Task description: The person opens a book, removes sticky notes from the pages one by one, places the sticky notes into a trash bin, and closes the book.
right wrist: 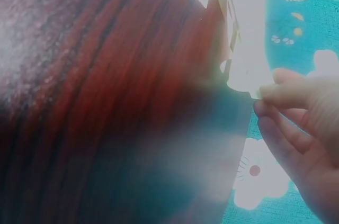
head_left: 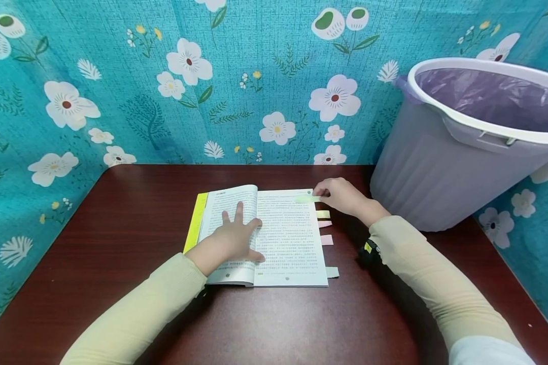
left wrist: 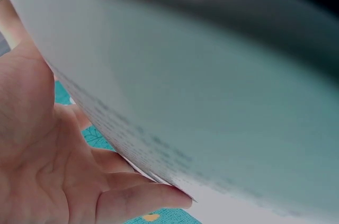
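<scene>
An open book (head_left: pixel 287 243) with printed pages lies on the dark table, a yellow cover edge (head_left: pixel 195 220) showing at its left. My left hand (head_left: pixel 233 238) rests on the left page with fingers spread, thumb and fingertips reaching over the spine. At the right page's upper right corner, my right hand (head_left: pixel 342 196) pinches the outer end of a pale green sticky tab (head_left: pixel 305 199), whose other end lies over the page. In the right wrist view, the thumb and forefinger (right wrist: pixel 286 94) meet at the bright, overexposed paper edge. Below that tab, yellow (head_left: pixel 322 214), pink (head_left: pixel 327 240) and pale green-grey (head_left: pixel 332 272) tabs stick out.
A grey trash bin (head_left: pixel 438 152) with a purple liner stands at the table's back right, close beyond the right forearm. A teal floral cloth (head_left: pixel 237 101) hangs behind the dark wooden table (head_left: pixel 132 213).
</scene>
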The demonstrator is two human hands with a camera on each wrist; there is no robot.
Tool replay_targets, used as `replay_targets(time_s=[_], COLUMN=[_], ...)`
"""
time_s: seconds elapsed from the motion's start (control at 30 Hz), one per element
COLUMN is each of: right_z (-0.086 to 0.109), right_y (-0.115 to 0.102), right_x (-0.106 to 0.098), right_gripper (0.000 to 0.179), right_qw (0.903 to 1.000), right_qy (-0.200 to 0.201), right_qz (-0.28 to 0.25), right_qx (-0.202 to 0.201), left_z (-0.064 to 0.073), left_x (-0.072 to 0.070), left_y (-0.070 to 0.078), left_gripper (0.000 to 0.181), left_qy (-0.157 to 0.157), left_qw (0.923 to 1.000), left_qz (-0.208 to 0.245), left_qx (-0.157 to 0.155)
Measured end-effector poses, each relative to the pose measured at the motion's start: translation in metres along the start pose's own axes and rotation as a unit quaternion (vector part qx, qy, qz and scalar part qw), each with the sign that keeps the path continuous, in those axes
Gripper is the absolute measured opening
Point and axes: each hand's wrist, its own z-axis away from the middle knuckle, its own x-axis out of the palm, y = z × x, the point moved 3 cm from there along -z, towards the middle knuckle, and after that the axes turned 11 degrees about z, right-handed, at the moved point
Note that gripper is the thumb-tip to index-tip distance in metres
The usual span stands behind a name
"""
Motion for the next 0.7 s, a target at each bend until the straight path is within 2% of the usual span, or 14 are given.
replay_targets(time_s=[0.33, 0.7], right_z=[0.007, 0.012], right_y=[-0.001, 0.003], right_x=[-0.003, -0.005], right_gripper=[0.016, 0.013], right_qw=[1.0000, 1.0000], right_qy=[-0.005, 0.002], right_qz=[0.003, -0.006], right_qx=[-0.007, 0.005], left_z=[-0.001, 0.000], left_x=[0.001, 0.000], left_y=[-0.001, 0.000], left_gripper=[0.092, 0.092], left_qy=[0.000, -0.001], left_qw=[1.0000, 1.0000], left_qz=[0.000, 0.003], left_qx=[0.001, 0.002])
